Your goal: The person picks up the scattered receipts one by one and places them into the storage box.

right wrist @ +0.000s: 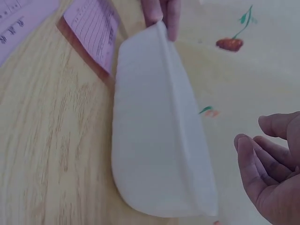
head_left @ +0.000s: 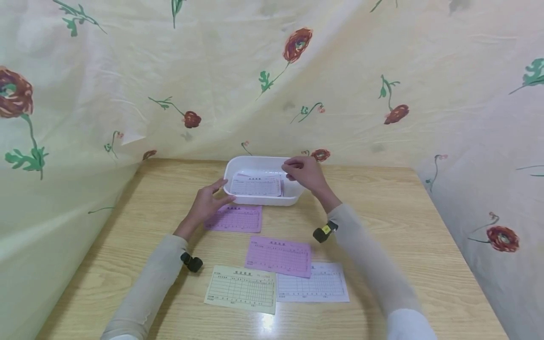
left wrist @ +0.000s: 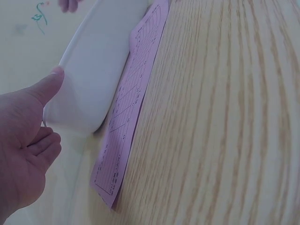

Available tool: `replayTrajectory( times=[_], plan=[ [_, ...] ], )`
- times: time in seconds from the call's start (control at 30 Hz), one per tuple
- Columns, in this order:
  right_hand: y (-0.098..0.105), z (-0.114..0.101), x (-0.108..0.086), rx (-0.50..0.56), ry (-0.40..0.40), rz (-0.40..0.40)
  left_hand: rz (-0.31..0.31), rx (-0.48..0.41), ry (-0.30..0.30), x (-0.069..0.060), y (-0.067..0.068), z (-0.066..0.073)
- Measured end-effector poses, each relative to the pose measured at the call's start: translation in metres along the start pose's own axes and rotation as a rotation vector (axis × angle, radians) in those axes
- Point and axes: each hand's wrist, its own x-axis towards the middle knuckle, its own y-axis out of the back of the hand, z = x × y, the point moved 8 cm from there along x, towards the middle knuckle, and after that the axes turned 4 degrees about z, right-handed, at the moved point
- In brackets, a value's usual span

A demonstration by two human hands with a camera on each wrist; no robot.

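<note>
A white plastic container [head_left: 265, 201] stands near the table's back edge, with white printed slips [head_left: 255, 187] lying inside at its left. My left hand [head_left: 205, 204] grips its left end, the thumb on the rim; the left wrist view shows the hand [left wrist: 23, 140] and the container's wall [left wrist: 89, 70]. Over the container's right end is my right hand [head_left: 309, 174]. Seen in the right wrist view, that hand [right wrist: 276, 168] has loosely curled fingers, thumb apart and nothing visible between them, beside the container [right wrist: 150, 108].
A pink slip [head_left: 238, 219] lies against the container's front. Nearer are another pink slip [head_left: 278, 256], a white slip [head_left: 314, 285] partly under it, and a pale yellow slip [head_left: 242, 289]. A flowered cloth [head_left: 238, 71] hangs behind the wooden table [head_left: 382, 212].
</note>
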Motion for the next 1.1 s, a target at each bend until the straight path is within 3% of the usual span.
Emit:
replayTrajectory(
  times=[0.27, 0.43, 0.77, 1.1],
  plan=[
    [0.027, -0.026, -0.041, -0.09, 0.117, 0.049, 0.002, -0.003, -0.013, 0.0, 0.001, -0.002],
    [0.04, -0.028, -0.069, -0.128, 0.147, 0.075, 0.0, -0.01, -0.006, 0.0, 0.002, -0.003],
    [0.054, -0.006, -0.119, -0.184, 0.135, 0.083, -0.016, -0.013, 0.023, 0.0, -0.001, -0.006],
    [0.043, 0.037, -0.154, -0.237, 0.014, 0.037, -0.008, -0.001, 0.002, 0.001, 0.0, -0.005]
  ],
)
